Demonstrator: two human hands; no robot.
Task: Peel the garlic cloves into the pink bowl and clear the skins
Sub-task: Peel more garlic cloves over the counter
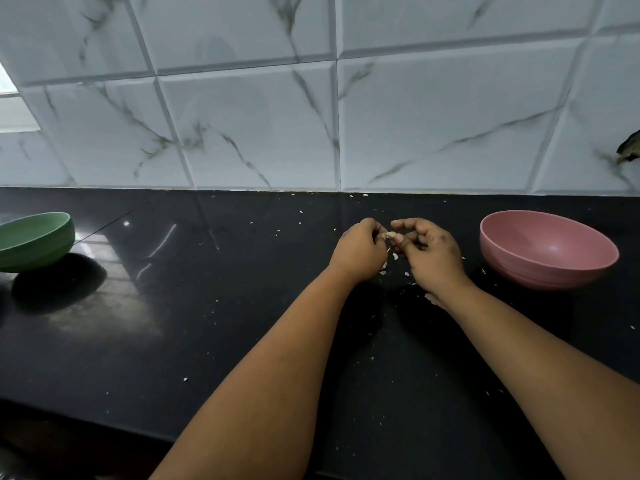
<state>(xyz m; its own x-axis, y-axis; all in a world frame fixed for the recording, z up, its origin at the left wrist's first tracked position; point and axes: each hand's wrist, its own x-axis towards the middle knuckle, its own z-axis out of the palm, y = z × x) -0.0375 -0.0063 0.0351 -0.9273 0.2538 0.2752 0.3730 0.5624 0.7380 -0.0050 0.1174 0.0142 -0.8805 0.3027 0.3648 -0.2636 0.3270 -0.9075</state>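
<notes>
A small pale garlic clove (391,234) is pinched between the fingertips of my left hand (360,249) and my right hand (429,251), just above the black countertop (242,323). Both hands have curled fingers around it. The pink bowl (550,251) stands to the right of my right hand; its visible inside looks bare. White bits of garlic skin (394,256) lie on the counter under and around my hands, with a larger piece (431,298) beside my right wrist.
A green bowl (34,240) sits at the far left of the counter. A marble-patterned tiled wall (311,98) rises behind the counter. Small skin flecks are scattered across the counter up to its front edge. A dark object (630,147) pokes in at the right edge.
</notes>
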